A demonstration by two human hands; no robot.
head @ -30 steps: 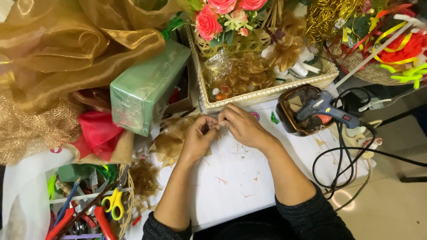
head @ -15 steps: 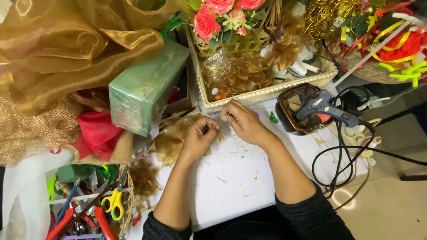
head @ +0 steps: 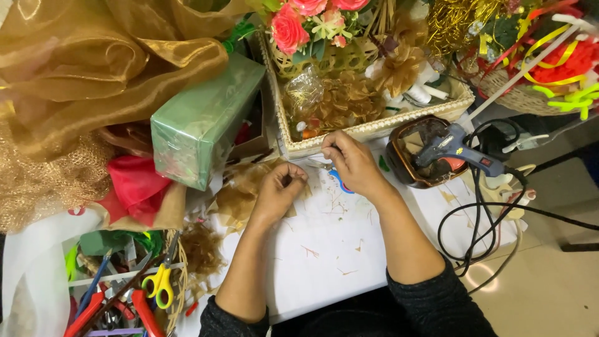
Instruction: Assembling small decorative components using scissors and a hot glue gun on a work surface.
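White table (head: pixel 349 262), hands — left hand (head: pixel 279 190), right hand (head: pixel 352 162) — now apart

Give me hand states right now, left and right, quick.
Left hand: fingers curled shut, pinching something small, too hidden to identify.
Right hand: fingers closed on a thin item by the woven tray; item unclear.

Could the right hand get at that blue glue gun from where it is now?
Probably yes. The right hand sits at the woven tray's front rim, and the glue gun rests in a brown dish just beside it, with only bare table between.
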